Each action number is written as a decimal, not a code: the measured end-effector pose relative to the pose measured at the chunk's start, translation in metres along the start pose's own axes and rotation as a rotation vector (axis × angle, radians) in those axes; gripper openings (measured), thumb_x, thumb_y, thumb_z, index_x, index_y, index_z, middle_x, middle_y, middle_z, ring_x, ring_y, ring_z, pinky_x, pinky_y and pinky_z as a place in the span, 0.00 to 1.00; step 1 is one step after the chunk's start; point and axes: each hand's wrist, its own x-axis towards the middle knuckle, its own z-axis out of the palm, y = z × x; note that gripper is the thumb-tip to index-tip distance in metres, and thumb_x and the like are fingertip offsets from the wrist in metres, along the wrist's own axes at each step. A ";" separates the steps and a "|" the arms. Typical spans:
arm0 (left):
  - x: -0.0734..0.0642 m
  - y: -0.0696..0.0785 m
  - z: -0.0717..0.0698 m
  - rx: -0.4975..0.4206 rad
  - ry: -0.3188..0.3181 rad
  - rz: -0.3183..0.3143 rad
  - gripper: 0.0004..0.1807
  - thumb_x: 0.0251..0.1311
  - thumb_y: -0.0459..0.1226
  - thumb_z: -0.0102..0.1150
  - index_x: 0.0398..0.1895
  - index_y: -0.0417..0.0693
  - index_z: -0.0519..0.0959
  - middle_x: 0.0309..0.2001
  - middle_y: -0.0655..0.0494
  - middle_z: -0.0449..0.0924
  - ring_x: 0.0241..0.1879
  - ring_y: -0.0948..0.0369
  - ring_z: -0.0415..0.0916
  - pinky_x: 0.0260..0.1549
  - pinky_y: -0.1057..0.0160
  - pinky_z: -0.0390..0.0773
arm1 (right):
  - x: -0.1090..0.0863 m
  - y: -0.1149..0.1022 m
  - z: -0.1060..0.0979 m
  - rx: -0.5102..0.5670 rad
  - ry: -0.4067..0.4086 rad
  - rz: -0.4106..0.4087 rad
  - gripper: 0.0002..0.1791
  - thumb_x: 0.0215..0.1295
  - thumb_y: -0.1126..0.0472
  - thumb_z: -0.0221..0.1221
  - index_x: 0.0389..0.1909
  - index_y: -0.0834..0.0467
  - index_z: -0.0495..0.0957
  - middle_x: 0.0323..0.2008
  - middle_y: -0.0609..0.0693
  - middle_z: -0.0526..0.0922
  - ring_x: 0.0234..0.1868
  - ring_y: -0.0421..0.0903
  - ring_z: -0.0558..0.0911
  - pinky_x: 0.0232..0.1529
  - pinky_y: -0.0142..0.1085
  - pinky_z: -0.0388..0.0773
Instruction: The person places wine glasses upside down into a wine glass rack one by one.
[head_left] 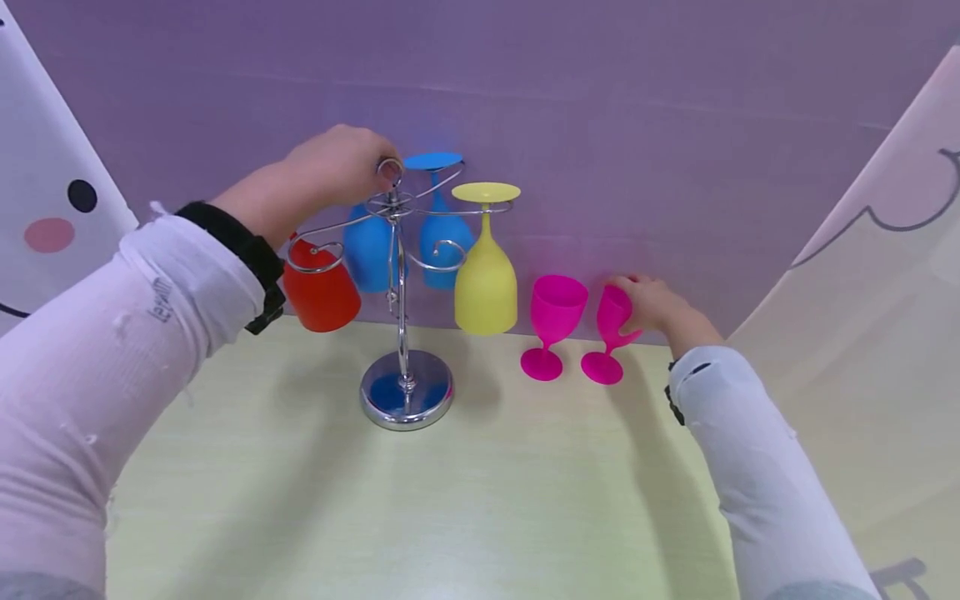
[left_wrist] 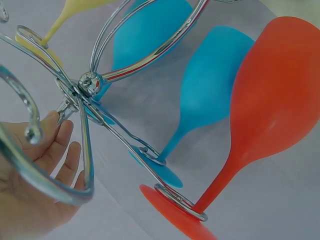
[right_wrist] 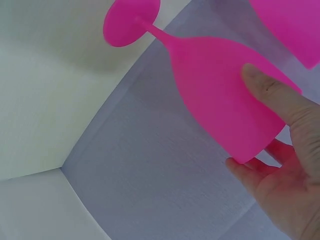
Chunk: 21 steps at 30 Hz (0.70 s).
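My left hand (head_left: 341, 162) pinches the ring at the top of a chrome glass rack (head_left: 402, 292). Upside down in the rack's arms hang a red goblet (head_left: 322, 287), two blue goblets, one at the rear (head_left: 446, 237) and one behind the pole (head_left: 367, 250), and a yellow goblet (head_left: 486, 287). At the right, my right hand (head_left: 652, 304) grips the bowl of an upright pink goblet (right_wrist: 220, 90), thumb on one side and fingers on the other. Another pink goblet (head_left: 557, 308) stands upright just left of it.
The rack's round chrome base (head_left: 407, 392) stands on a pale wooden table (head_left: 450, 508). A purple-grey wall panel (head_left: 675, 183) rises close behind the goblets. White panels with cartoon drawings flank the table at left (head_left: 60, 167) and right (head_left: 862, 333).
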 end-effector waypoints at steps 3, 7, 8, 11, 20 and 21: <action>0.001 0.000 0.001 -0.004 0.000 0.008 0.21 0.64 0.33 0.48 0.60 0.39 0.65 0.54 0.37 0.68 0.53 0.43 0.64 0.51 0.47 0.72 | -0.001 0.000 0.000 0.007 -0.003 0.010 0.49 0.44 0.62 0.69 0.67 0.51 0.54 0.64 0.67 0.53 0.61 0.68 0.52 0.49 0.65 0.66; 0.001 -0.001 0.002 -0.018 0.005 0.011 0.21 0.64 0.33 0.48 0.60 0.39 0.65 0.55 0.37 0.68 0.53 0.43 0.64 0.51 0.47 0.72 | -0.003 0.001 -0.002 0.009 0.005 0.012 0.49 0.42 0.61 0.70 0.67 0.51 0.55 0.63 0.66 0.54 0.61 0.68 0.53 0.47 0.65 0.68; 0.001 -0.002 0.002 -0.023 0.007 0.011 0.22 0.63 0.33 0.48 0.60 0.39 0.65 0.55 0.37 0.68 0.54 0.43 0.64 0.51 0.47 0.72 | -0.004 0.001 -0.002 0.010 0.010 0.013 0.49 0.41 0.61 0.70 0.66 0.51 0.55 0.63 0.66 0.54 0.61 0.68 0.53 0.47 0.65 0.68; 0.001 -0.003 0.003 -0.031 0.013 0.012 0.22 0.63 0.33 0.49 0.61 0.39 0.65 0.56 0.37 0.68 0.54 0.43 0.64 0.52 0.47 0.72 | -0.006 0.003 -0.005 0.009 0.028 0.018 0.50 0.40 0.61 0.71 0.66 0.50 0.56 0.63 0.66 0.54 0.60 0.68 0.53 0.46 0.65 0.69; 0.001 -0.005 0.003 -0.029 0.015 0.015 0.23 0.63 0.33 0.49 0.62 0.39 0.64 0.56 0.37 0.67 0.55 0.42 0.63 0.50 0.47 0.73 | -0.018 0.008 -0.020 -0.006 0.093 -0.033 0.49 0.39 0.57 0.72 0.65 0.50 0.57 0.62 0.69 0.55 0.58 0.71 0.55 0.45 0.68 0.66; 0.001 -0.005 0.003 -0.026 0.016 0.016 0.23 0.63 0.33 0.49 0.62 0.39 0.64 0.56 0.36 0.67 0.54 0.42 0.63 0.50 0.47 0.73 | -0.019 0.009 -0.022 -0.005 0.101 -0.038 0.49 0.39 0.57 0.72 0.65 0.51 0.57 0.62 0.69 0.55 0.58 0.72 0.55 0.45 0.68 0.66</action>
